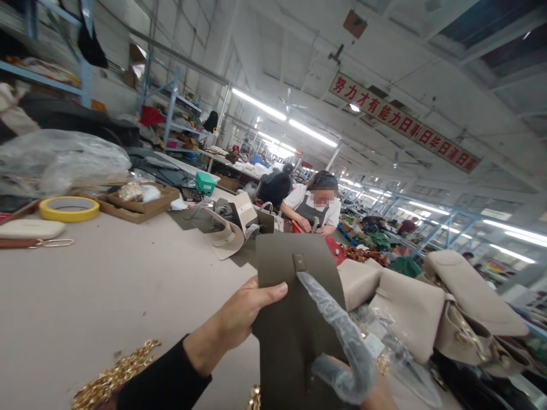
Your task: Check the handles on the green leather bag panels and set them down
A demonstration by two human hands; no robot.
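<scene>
My left hand (239, 310) grips the left edge of an olive-grey leather handbag panel (282, 324), thumb on its face and fingers behind. The panel is tilted up in front of me. Its carrying handle (342, 330) is wrapped in clear plastic and joined at a small riveted tab (299, 262). At the lower right, my right hand (378, 396) is mostly covered by the wrapped handle. Its thumb lies on the panel's right side; the other fingers are hidden. A heap of gold chain (115, 373) lies beside my left forearm.
Beige handbags (408, 310) are piled on the right. Cut bag pieces (233, 228) lie at the table's far side, where a co-worker (314, 199) handles a bag. Yellow tape (69, 208), a cardboard tray (139, 205) and plastic sheeting (64, 162) are at the left.
</scene>
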